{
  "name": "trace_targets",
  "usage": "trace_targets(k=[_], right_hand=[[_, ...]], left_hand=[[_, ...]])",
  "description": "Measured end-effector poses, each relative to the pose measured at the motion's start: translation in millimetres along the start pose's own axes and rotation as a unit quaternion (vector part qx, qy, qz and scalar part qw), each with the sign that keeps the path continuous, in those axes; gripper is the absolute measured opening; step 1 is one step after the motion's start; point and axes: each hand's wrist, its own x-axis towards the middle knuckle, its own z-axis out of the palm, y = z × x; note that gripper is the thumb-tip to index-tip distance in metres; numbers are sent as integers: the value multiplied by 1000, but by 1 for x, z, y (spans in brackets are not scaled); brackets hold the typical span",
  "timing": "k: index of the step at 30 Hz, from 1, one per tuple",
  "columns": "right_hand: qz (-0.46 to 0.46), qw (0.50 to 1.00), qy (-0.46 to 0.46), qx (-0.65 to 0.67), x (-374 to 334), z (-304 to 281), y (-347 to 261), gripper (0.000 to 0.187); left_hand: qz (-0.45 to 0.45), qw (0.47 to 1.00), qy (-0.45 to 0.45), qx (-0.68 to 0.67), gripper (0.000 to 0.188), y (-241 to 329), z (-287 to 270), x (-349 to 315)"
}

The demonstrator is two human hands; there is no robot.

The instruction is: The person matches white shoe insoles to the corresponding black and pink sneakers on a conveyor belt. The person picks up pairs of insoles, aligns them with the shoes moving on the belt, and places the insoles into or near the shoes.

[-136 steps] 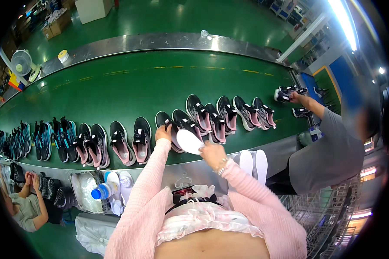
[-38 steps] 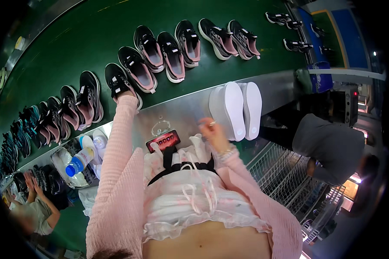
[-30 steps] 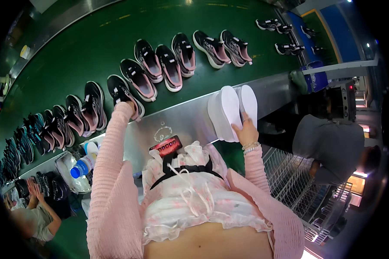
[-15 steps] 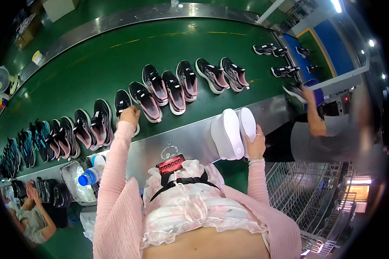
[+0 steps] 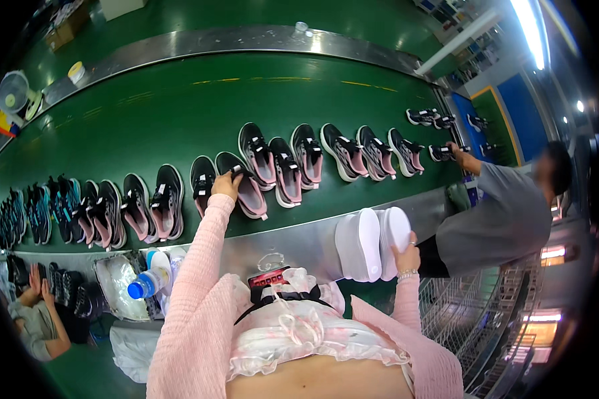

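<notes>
The long green belt [image 5: 153, 126] looks smooth, with a soft sheen; the silver metal ledge [image 5: 306, 243] along it is smooth and reflective. The black, pink-lined sneakers [image 5: 248, 193] have matt, cloth-like uppers. The stacked white oval insoles [image 5: 368, 243] look smooth and matt. The blue-capped bottle [image 5: 148, 284] is plastic, the long pink sleeve [image 5: 199, 269] ribbed knit cloth, and the frilled white floral top [image 5: 289, 329] thin, crinkled cloth.

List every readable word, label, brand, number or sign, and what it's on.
No text legible enough to quote.
Bottle: any label print too small to read.
Red-lit screen: small icons, any lettering unreadable.
White insole stack: faint round heel mark, too small to read.
Black-and-pink shoes: white tabs, any print too small.
</notes>
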Motion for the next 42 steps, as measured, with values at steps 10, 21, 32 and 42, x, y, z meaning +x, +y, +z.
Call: trace_targets(k=[10,21,32,42], right_hand=[[-264,738,-459,419,-21,44,-239,22],[-330,889,-281,146,-40,104,-354,23],[-328,925,-151,116,-65,130,-382,16],[-368,882,-265,128,-57,120,-397,39]], left_hand=[[-56,983,55,-163,40,-8,8,-33],[-41,996,-57,-56,44,-9,-9,-22],[26,994,-60,-82,45,-24,2,-34],[27,994,-72,-78,47,-33,8,-36]])
